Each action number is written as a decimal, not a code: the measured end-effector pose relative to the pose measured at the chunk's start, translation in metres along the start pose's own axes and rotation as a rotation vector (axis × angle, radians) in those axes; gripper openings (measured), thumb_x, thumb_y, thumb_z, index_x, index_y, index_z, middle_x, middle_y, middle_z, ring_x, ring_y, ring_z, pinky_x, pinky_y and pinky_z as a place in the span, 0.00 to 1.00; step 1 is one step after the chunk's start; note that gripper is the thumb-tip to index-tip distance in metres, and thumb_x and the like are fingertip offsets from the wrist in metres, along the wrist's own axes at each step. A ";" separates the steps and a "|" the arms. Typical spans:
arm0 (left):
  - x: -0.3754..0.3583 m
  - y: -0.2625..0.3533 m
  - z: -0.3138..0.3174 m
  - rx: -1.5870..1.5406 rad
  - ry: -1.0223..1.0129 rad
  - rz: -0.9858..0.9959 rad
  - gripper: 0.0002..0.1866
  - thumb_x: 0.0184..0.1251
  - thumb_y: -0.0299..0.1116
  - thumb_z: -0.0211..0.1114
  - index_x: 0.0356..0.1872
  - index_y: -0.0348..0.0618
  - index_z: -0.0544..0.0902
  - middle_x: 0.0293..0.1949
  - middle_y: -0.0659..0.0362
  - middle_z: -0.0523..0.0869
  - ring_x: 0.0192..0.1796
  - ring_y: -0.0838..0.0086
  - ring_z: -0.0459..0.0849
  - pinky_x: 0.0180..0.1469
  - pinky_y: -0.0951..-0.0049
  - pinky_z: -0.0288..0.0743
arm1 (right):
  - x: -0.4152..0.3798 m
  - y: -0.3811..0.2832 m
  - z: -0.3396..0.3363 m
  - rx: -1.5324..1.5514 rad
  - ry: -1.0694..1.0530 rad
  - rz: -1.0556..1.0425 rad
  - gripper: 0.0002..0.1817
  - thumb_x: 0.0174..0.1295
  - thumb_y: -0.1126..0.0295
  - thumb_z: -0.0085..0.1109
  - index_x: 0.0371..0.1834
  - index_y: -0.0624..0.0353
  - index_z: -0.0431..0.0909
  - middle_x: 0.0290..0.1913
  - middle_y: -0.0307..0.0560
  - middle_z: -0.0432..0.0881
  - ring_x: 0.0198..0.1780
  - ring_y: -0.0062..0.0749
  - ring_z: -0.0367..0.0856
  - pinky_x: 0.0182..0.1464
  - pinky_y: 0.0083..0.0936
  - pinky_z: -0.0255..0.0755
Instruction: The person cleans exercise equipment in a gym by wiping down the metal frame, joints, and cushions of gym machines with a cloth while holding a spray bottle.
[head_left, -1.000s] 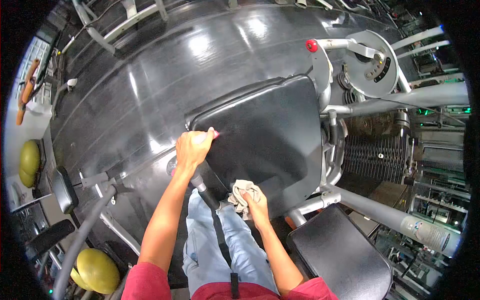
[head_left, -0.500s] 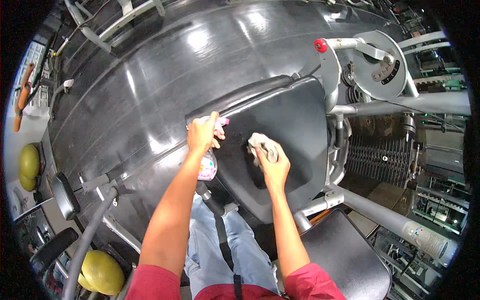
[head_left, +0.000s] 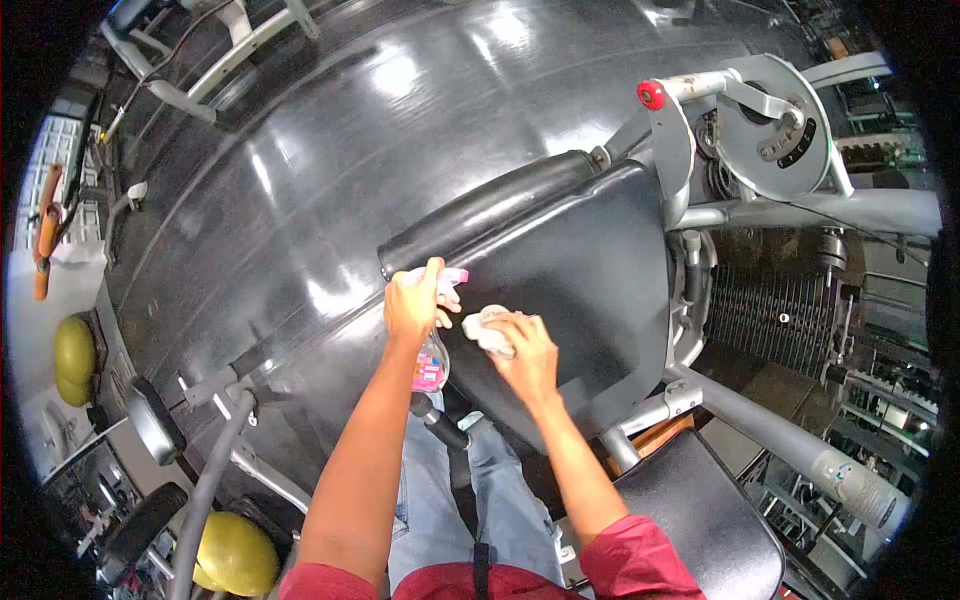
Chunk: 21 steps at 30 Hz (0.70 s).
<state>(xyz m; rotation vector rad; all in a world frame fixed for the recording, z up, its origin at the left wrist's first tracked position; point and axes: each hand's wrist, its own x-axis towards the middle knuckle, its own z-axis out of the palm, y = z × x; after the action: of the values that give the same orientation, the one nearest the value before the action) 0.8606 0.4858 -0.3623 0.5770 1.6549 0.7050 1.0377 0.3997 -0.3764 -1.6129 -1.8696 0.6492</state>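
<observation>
My left hand [head_left: 412,308] is wrapped round the neck of a spray bottle [head_left: 430,366], which has a pink-and-white trigger head and a pink label on a clear body. The bottle hangs beside the left edge of a black padded seat [head_left: 600,270]. Bunched in my right hand [head_left: 528,358] is a whitish cloth [head_left: 489,332], held against the near left part of the seat. A black roller pad [head_left: 480,210] runs along the seat's far edge.
A grey metal frame with a round plate [head_left: 775,125] and red knob [head_left: 651,95] stands at the right. Below it are a weight stack [head_left: 765,315] and another black pad [head_left: 700,510]. Yellow balls [head_left: 237,553] lie at the left, near a padded metal bar [head_left: 157,418].
My right hand has moved the cloth left and nearer to me across the seat. My left hand still grips the spray bottle, and the view has shifted slightly.
</observation>
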 end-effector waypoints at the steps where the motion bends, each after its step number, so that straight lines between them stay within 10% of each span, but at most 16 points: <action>1: 0.001 -0.001 0.000 0.002 -0.004 0.000 0.28 0.68 0.50 0.57 0.23 0.32 0.86 0.19 0.52 0.86 0.13 0.70 0.81 0.16 0.73 0.74 | 0.003 0.005 -0.007 -0.015 -0.040 0.052 0.22 0.40 0.73 0.75 0.43 0.48 0.83 0.47 0.36 0.83 0.46 0.40 0.80 0.49 0.34 0.77; 9: 0.004 -0.006 -0.001 0.001 -0.022 -0.025 0.26 0.69 0.49 0.56 0.23 0.34 0.86 0.17 0.55 0.85 0.13 0.73 0.80 0.16 0.76 0.71 | 0.041 -0.010 0.009 0.124 0.358 0.427 0.15 0.50 0.74 0.70 0.42 0.58 0.81 0.44 0.48 0.83 0.47 0.45 0.82 0.49 0.36 0.75; 17: -0.001 0.002 -0.001 0.037 -0.056 -0.009 0.25 0.70 0.48 0.55 0.29 0.34 0.89 0.17 0.56 0.85 0.13 0.74 0.80 0.17 0.75 0.72 | -0.002 -0.027 0.014 0.033 -0.013 0.283 0.18 0.48 0.72 0.70 0.44 0.54 0.80 0.47 0.46 0.81 0.48 0.46 0.82 0.50 0.37 0.76; 21: -0.004 0.005 -0.001 0.040 -0.059 0.006 0.26 0.70 0.48 0.55 0.27 0.34 0.88 0.18 0.55 0.86 0.13 0.73 0.81 0.18 0.75 0.73 | 0.027 0.010 -0.009 -0.132 0.171 0.370 0.15 0.54 0.69 0.67 0.44 0.55 0.76 0.44 0.50 0.80 0.45 0.52 0.82 0.45 0.43 0.76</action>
<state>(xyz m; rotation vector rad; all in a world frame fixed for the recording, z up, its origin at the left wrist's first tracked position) 0.8605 0.4863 -0.3561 0.6258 1.6163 0.6539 1.0483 0.4279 -0.3742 -2.0582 -1.5318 0.5253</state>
